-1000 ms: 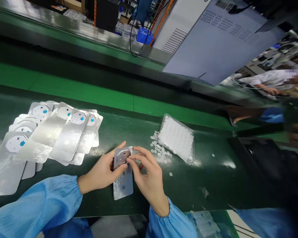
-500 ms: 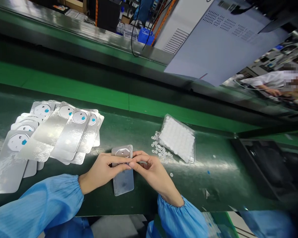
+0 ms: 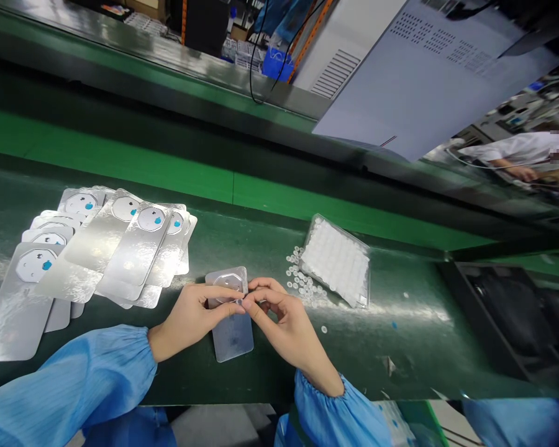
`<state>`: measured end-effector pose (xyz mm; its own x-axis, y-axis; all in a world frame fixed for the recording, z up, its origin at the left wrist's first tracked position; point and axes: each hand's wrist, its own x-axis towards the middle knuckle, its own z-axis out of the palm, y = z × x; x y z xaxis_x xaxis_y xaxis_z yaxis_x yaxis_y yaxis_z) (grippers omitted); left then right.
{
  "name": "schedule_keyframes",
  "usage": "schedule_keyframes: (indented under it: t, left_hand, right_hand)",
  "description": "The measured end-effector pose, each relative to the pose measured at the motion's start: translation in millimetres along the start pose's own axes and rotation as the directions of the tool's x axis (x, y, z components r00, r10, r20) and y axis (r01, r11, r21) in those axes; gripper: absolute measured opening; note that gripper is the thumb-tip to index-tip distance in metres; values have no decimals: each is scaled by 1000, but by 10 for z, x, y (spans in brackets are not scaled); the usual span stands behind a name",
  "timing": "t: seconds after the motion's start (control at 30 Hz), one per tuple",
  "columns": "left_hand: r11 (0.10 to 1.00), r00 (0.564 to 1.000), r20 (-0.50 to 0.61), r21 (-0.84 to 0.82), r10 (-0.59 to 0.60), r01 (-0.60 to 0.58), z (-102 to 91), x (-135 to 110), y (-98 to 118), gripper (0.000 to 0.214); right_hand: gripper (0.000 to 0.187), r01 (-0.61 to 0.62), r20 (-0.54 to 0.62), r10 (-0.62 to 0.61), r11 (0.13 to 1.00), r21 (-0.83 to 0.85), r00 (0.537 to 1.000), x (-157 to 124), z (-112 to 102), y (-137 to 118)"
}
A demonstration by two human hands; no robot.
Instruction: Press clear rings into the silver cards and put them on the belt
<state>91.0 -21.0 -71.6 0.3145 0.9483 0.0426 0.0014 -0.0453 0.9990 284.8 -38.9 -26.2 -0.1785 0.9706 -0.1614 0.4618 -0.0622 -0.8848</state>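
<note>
a silver plate [image 3: 233,341] lies at the front edge of the workbench [image 3: 354,372], around the middle of that edge, its rounded corners showing above and below the fingers. the left hand [image 3: 186,316] comes across it from the left, thumb and forefinger nearly together over its upper half. the right hand [image 3: 286,320] meets it from the right, thumb and forefinger drawn in to a narrow pinch at the plate's right edge. a speck shows where the fingertips meet; i cannot tell what it is, which hand grips it, or whether the fingers press the plate. similar plates [image 3: 135,254] overlap toward the bench's left end; a clear tray of white pieces [image 3: 338,261] sits toward the back edge, small discs [image 3: 302,282] strewn beside it.
</note>
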Motion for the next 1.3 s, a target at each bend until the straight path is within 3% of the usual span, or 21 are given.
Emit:
schedule_keyframes:
  t: [0.1,0.27,0.63,0.8,0.9,1.0,1.07,1.13,1.3]
  left_hand:
    - [1000,1000,-13,5,-25,25,4,-4,-18,27]
    - [992,997,34,-103,-67,70,5,-25,-71,88]
    - [972,992,34,-200,-120,125,-9,-21,-31,125]
    - [966,984,51,-190,-169,176,2,-21,3,115]
    - [953,983,78,-243,-168,182,2,-26,33,75]
    - [954,977,117,-223,-179,202,-7,-20,47,30]
    - [946,970,118,-226,-211,234,-15,-3,43,31]
    - [926,965,100,-271,-244,262,-18,23,31,35]
    - [929,969,-8,-284,-248,236,-29,114,35,40]
  right_hand:
    - [28,69,-26,-69,998,-13,997,18,-17,-8]
    - [21,154,-85,-169,975,-163,982,68,-62,-46]
    - [23,154,-145,-204,942,-297,968,81,65,-100]
    - [26,106,-181,-159,956,-272,971,67,57,-147]
    - [27,-24,-133,10,995,-98,991,109,-3,-173]
    - [41,-134,69,126,984,121,990,156,-66,-134]
    - [45,-125,172,84,963,237,981,143,-69,-61]
    - [50,-93,181,39,949,300,983,70,-15,36]
    - [48,-130,201,92,974,187,975,-145,210,224]
